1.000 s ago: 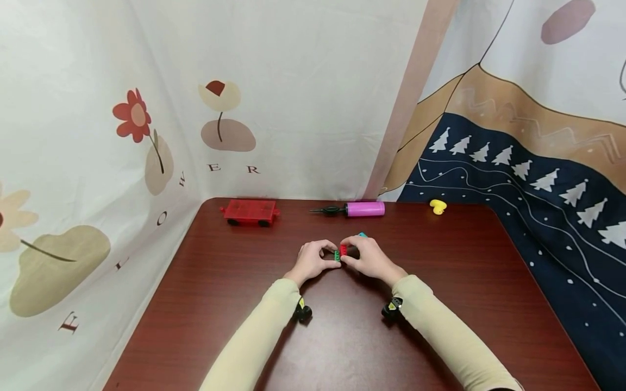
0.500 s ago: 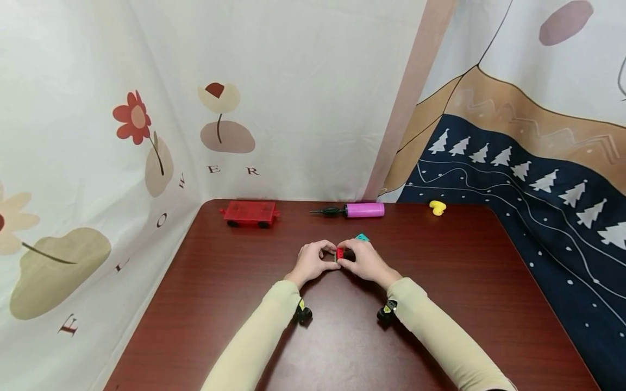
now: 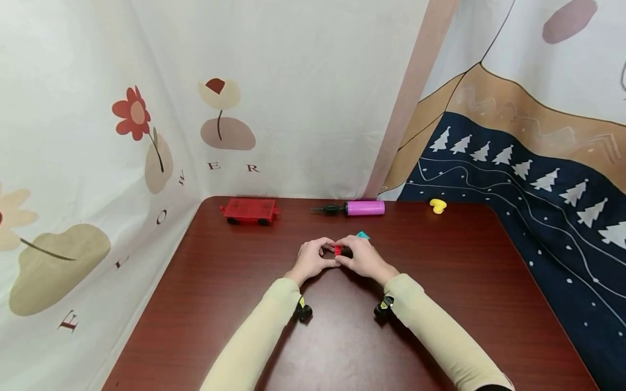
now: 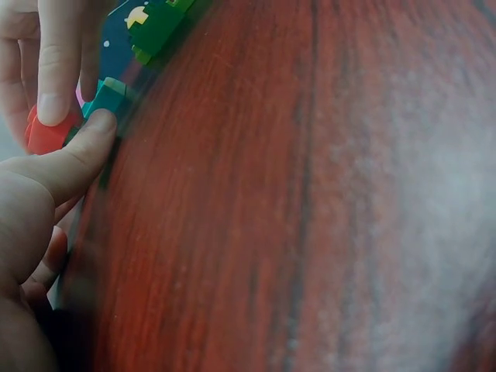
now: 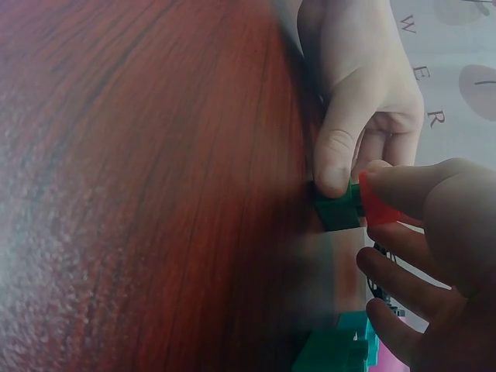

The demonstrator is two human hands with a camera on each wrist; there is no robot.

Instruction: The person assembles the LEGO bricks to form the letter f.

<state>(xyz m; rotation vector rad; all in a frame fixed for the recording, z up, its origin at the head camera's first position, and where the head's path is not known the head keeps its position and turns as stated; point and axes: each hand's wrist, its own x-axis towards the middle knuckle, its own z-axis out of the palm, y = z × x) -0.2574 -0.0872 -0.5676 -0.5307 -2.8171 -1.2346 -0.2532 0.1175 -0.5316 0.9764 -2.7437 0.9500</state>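
My left hand (image 3: 311,260) pinches a small green toy brick (image 5: 339,212) between thumb and fingers. In my right hand (image 3: 364,258) is a red brick (image 3: 338,250), gripped by thumb and fingertips. In the right wrist view the red brick sits against the studded side of the green one; whether they are fully pressed together I cannot tell. From the head view the green brick is hidden behind the red brick and fingers. A teal brick (image 3: 362,235) lies just beyond my right hand, partly covered by it.
Along the table's far edge stand a red toy wagon (image 3: 251,210), a purple hand pump (image 3: 365,208) with a black nozzle, and a yellow toy duck (image 3: 438,206). Another green brick piece (image 4: 159,31) shows in the left wrist view. Printed cloth (image 3: 313,98) hangs behind the table.
My right hand has moved left, bringing the red brick from beside the green brick onto it. The left hand stays nearly in place. More of the teal brick shows.
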